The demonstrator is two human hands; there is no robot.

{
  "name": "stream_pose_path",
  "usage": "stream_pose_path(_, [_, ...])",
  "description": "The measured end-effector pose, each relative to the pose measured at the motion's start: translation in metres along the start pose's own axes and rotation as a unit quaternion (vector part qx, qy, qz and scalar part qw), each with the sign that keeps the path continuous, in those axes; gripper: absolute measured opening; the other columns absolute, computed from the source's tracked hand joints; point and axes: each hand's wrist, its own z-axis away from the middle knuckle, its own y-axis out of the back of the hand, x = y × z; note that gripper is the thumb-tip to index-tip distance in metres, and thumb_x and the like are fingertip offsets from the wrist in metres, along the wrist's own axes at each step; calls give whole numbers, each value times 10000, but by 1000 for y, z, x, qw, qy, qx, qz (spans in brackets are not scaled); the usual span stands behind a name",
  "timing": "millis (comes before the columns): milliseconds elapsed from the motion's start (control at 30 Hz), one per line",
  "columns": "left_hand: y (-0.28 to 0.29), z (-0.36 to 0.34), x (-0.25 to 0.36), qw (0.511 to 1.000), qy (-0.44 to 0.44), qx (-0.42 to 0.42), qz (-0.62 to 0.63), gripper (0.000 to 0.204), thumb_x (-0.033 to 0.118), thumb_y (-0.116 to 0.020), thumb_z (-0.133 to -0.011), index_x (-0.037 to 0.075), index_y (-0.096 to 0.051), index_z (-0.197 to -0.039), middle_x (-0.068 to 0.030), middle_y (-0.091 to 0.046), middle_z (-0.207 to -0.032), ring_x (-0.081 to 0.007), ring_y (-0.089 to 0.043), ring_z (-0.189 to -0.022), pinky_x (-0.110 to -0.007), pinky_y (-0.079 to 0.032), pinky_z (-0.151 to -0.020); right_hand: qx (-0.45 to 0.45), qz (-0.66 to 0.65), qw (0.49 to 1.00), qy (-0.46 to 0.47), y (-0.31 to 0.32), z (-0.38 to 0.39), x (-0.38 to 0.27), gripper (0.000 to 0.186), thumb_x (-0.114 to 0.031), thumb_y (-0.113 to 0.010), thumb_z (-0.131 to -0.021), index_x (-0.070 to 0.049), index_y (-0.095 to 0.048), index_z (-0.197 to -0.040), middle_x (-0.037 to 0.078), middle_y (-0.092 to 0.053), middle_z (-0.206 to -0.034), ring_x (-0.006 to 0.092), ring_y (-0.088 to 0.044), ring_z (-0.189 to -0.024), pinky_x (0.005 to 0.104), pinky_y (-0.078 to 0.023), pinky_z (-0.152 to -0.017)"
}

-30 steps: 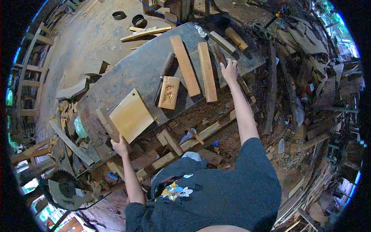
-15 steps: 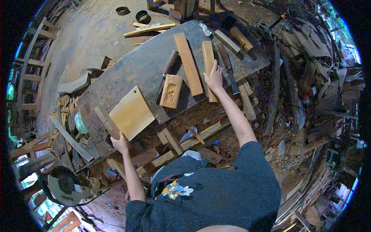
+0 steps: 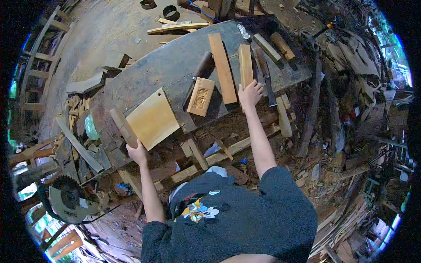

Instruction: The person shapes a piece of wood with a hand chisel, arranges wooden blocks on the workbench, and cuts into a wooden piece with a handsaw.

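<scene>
My left hand point(image 3: 137, 152) is closed on the near end of a grey-brown wooden strip point(image 3: 120, 125), beside a square pale yellow board point(image 3: 151, 117). My right hand point(image 3: 250, 94) lies over the near end of a light wooden block point(image 3: 245, 61), its fingers apart and reaching past the block's right side. Left of it are a longer reddish plank point(image 3: 222, 68) and a carved block point(image 3: 201, 97), which lies against a dark-handled tool point(image 3: 204, 65). To the right is a long dark-bladed tool point(image 3: 266, 81).
These lie on a worn metal-grey bench point(image 3: 158, 74). Short offcuts point(image 3: 283, 46) sit at its right end. A circular saw point(image 3: 68, 204) is at the lower left. Scrap wood point(image 3: 329, 87) surrounds the bench, with two black rings point(image 3: 170, 14) beyond it.
My right hand moved from above the dark tool onto the light block, then down toward its near end, fingers spreading. My left hand stayed on the strip. The view shifted slightly.
</scene>
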Motion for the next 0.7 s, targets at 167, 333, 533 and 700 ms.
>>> stream_pose_path(167, [3, -1, -4, 1000, 3, 22, -1, 369, 222, -620, -666, -21, -484, -907, -202, -563, -872, -321, -552, -805, -369, -429, -690, -110, -293, 950, -4, 8, -2, 16, 488, -338, -643, -643, 10, -456, -930, 175, -508, -929, 311, -504, -853, 385, -402, -739])
stream_pose_path(333, [1, -2, 4, 999, -1, 29, -25, 362, 226, -610, -666, -3, -478, -915, -193, -572, -815, -324, -556, -775, -383, -435, -670, -157, -492, 854, 61, 105, 59, -51, 425, -235, -622, -694, 36, -431, -959, 169, -530, -920, 236, -535, -799, 325, -417, -714])
stream_pose_path(533, [2, -1, -5, 999, 27, 21, 7, 379, 239, -608, -667, -15, -461, -906, -213, -567, -790, -340, -557, -753, -394, -442, -634, -252, -344, 874, 231, 77, 151, -157, 453, -285, -622, -637, 18, -412, -900, 181, -459, -884, 344, -482, -841, 417, -408, -689])
stream_pose_path(700, [2, -2, -4, 999, 42, -12, 29, 388, 215, -601, -672, -36, -439, -919, -232, -539, -846, -355, -528, -802, -397, -418, -690, -267, -250, 890, 271, 33, 194, -192, 507, -303, -628, -631, 0, -381, -953, 178, -427, -967, 331, -471, -889, 415, -413, -700])
